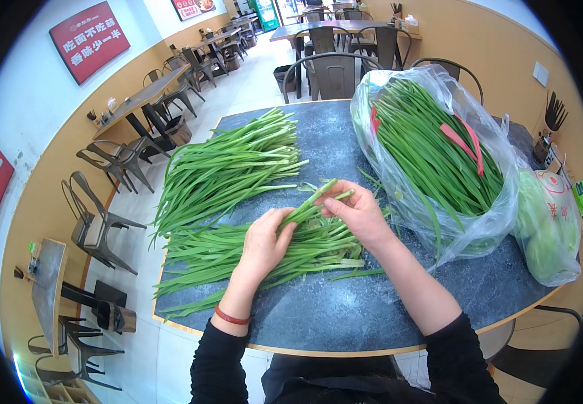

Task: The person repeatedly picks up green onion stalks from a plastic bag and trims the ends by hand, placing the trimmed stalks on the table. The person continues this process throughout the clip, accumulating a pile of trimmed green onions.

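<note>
Between my two hands are a few green garlic chives (307,206), their pale cut ends pointing away to the right. My left hand (267,241) grips the stalks lower down, with thumb and fingers closed around them. The fingertips of my right hand (356,212) pinch at the stem ends. Under my hands spreads a loose pile of chives (210,247) with peeled scraps among its stems. Beyond it, to the left, lies a neater heap of chives (236,156), stems to the right. Both piles rest on a dark grey mottled table (322,318).
On the right of the table stands an open clear plastic bag (493,222) of chives with red ties (465,144). Next to it is a bag of round green vegetables (544,237). A chopstick holder (549,123) is by the wall. Metal chairs (334,76) stand beyond the far edge.
</note>
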`<state>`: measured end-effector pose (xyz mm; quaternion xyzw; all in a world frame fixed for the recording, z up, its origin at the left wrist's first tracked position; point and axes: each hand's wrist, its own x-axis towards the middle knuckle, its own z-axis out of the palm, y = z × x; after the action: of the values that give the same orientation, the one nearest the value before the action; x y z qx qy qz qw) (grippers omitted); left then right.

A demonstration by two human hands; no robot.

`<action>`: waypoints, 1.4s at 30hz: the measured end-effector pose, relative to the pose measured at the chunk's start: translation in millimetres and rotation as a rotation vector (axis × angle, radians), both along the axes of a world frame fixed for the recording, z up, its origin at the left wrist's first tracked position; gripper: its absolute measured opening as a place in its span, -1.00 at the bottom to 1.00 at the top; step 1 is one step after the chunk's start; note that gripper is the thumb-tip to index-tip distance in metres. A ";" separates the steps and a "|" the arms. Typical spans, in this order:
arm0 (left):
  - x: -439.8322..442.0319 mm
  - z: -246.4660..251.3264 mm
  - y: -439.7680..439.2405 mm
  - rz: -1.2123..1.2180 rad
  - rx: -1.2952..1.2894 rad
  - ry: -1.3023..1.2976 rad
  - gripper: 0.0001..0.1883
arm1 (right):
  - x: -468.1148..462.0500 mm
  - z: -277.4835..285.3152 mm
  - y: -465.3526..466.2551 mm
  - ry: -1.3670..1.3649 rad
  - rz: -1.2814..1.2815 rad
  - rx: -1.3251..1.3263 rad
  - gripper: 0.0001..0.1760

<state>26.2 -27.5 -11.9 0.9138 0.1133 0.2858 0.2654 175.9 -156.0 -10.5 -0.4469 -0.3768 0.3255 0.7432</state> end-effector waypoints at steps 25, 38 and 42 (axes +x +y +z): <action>1.1 -6.0 14.6 0.080 -0.348 -0.112 -0.85 | -6.8 14.5 -6.1 -0.020 0.035 -0.189 -0.52; -0.2 -17.6 32.3 0.065 -0.531 -0.236 -0.83 | 27.1 31.2 -20.7 0.098 -0.415 0.189 -0.73; -3.2 -14.4 34.3 0.093 -0.539 -0.222 -0.83 | 31.7 31.3 -23.3 -0.008 -0.430 -0.014 -0.78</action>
<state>23.0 6.8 -26.3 0.7673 0.1973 0.3556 0.4958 207.6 -179.3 20.7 -0.5235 -0.2736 0.1604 0.7908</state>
